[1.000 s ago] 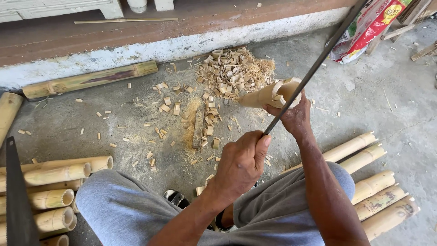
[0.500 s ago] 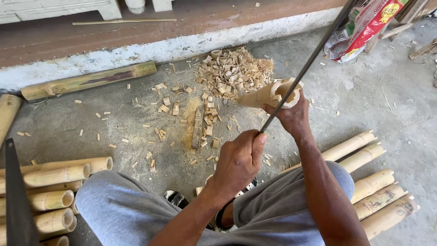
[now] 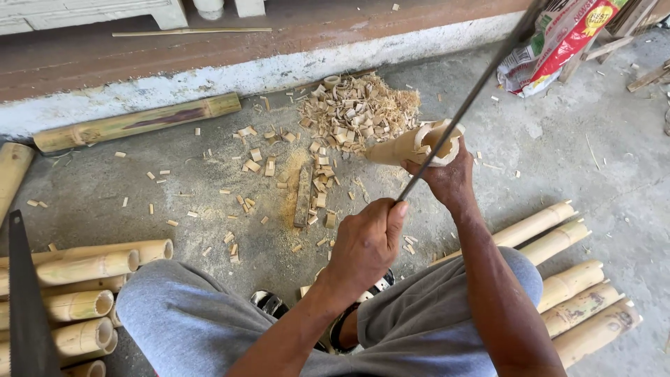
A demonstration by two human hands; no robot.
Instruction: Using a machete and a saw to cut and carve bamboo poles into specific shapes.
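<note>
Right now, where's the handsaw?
In the head view the handsaw lies at the lower left edge, its dark blade across the stacked bamboo tubes beside the person's knee, away from both hands.

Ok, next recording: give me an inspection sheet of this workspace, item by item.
Surface: concrete floor, dusty, strewn with chips.
Job's things: short bamboo piece held in the right hand; long dark blade gripped by the left hand, its edge at the piece's open end.
Clutter: heap of bamboo shavings; cut bamboo sections stacked on the left and on the right; a long bamboo pole by the wall; a handsaw.
Grippers: both hands closed on their things.
Cables: nothing seen.
Surroundings: whitewashed step; printed plastic bag; wood scraps in the far corner.
</note>
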